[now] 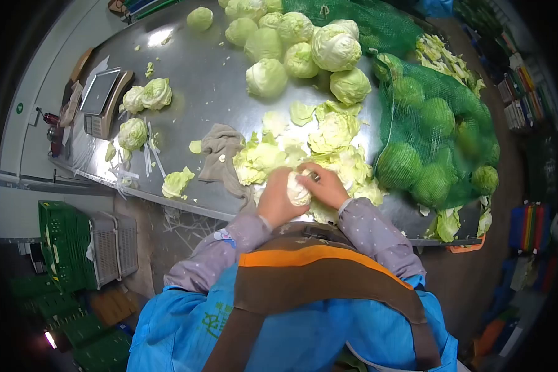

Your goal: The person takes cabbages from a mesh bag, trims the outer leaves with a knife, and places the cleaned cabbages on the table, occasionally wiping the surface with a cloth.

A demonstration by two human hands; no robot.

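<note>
Closest to me is my own gear: brown apron with an orange stripe, over a blue top, and dotted greyish sleeves reaching up to the middle of the frame.

Right there at centre, by the near edge of the counter, I've got one pale leafy head between my hands (cabbage or lettuce, honestly can't tell). My left hand is wrapped round its left side, so that one's got a proper grip. My right hand has its fingers bent against the upper right of it. There's a small dark patch by those fingers, and I can't tell if that hand is gripping the head, something else, or just touching.

Just past my hands there's a messy spread of loose leaves, with a crumpled grey cloth lying right beside them on the left. Over on the right side of the frame sits a big green net bag stuffed with round green heads.

Further off toward the left are three small heads, the nearest one by itself and two sitting together, near a scale. Up top, around the centre, there's a whole pile of pale heads, plus a single loose head off to its left.
</note>
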